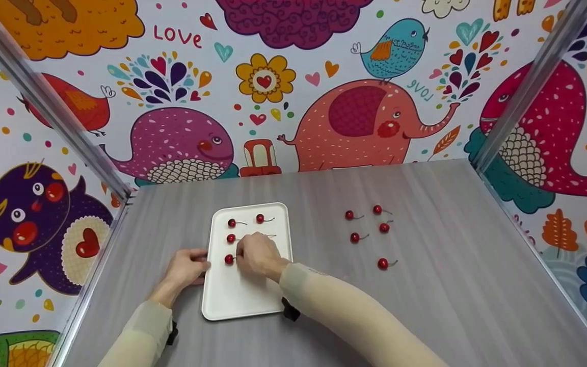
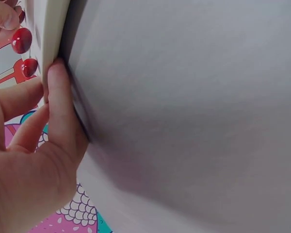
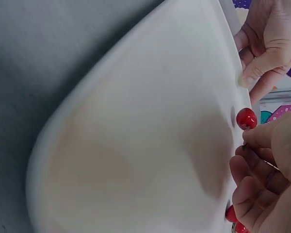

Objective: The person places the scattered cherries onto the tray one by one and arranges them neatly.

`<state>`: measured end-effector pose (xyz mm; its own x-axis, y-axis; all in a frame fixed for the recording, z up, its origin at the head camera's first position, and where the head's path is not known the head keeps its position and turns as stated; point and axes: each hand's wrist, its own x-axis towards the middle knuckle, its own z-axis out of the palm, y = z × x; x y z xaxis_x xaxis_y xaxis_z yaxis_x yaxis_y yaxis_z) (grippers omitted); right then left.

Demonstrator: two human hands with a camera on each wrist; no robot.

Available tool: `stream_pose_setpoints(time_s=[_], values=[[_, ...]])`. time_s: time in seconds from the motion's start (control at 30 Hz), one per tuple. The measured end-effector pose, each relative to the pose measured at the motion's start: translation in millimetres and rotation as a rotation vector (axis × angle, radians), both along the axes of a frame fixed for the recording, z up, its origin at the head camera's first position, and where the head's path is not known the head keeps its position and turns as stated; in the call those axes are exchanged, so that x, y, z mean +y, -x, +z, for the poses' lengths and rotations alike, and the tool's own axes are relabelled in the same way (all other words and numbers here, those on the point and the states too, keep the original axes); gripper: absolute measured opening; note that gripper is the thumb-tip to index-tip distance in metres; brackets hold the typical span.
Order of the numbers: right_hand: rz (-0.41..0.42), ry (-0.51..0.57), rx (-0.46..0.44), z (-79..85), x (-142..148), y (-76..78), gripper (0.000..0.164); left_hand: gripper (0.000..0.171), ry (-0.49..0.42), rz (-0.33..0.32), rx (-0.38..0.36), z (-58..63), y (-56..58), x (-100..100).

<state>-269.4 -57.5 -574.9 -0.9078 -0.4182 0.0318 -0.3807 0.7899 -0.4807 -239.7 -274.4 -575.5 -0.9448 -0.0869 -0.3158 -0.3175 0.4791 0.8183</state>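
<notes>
A white rectangular tray lies on the table, with red cherries in its far half. My left hand grips the tray's left rim, its thumb and fingers right at the edge in the left wrist view. Over the tray, my right hand pinches the stem of a cherry between thumb and forefinger. That cherry is nearest me in a left-hand column, below another cherry and a far-left cherry. A further cherry sits at the far right of the tray. The right hand hides part of the tray's middle.
Right of the tray, several loose cherries lie on the grey table, among them a near one and a far one. Patterned wall panels and metal posts border the table.
</notes>
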Motion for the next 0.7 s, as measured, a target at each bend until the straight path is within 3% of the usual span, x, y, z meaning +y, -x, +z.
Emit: stream_pose_setpoints(time_s=[0.7], values=[[0.011,-0.034,0.026,-4.4,-3.7,1.3,0.014,0.054,-0.012,0.008,0.010,0.0,-1.3,1.0]])
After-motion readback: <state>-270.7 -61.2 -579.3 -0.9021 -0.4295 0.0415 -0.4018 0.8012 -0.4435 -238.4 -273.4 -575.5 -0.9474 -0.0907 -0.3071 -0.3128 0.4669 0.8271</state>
